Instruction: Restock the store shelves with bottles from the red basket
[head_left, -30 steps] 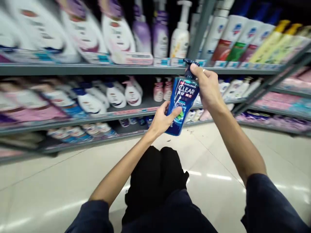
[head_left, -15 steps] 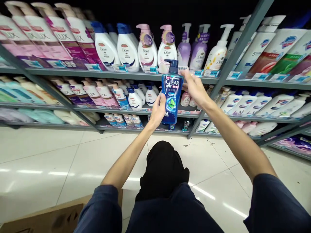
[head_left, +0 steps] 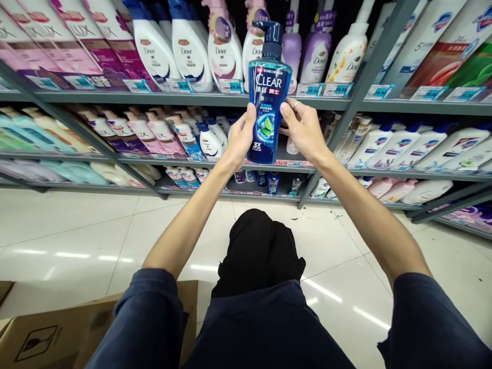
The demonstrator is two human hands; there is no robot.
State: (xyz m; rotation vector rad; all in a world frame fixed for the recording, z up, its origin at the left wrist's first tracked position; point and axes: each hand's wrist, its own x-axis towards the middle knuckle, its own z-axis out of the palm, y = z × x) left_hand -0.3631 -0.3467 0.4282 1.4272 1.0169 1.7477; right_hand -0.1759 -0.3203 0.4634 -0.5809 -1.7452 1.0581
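A blue pump bottle labelled CLEAR [head_left: 268,110] is held upright in front of the shelves, its dark blue pump head on top and its label facing me. My left hand [head_left: 242,134] grips its left side, with the fingers mostly hidden behind it. On the other side my right hand [head_left: 303,125] clasps it, thumb on the front edge; a ring shows on one finger. Behind the pump head stand Dove bottles, among them a pink-topped one [head_left: 226,54] and a purple one [head_left: 317,56], on the upper shelf [head_left: 154,100].
White LUX bottles [head_left: 84,38] fill the upper left. Smaller bottles [head_left: 211,143] line the middle shelf, and small bottles [head_left: 273,183] stand on the bottom one. A slanted post [head_left: 355,102] rises at the right. An opened cardboard box [head_left: 65,328] lies at lower left on the tiled floor.
The bottle now appears larger and nearer. My right hand has come down from beside the pump to the bottle's right side and closed on it. The view has shifted slightly.
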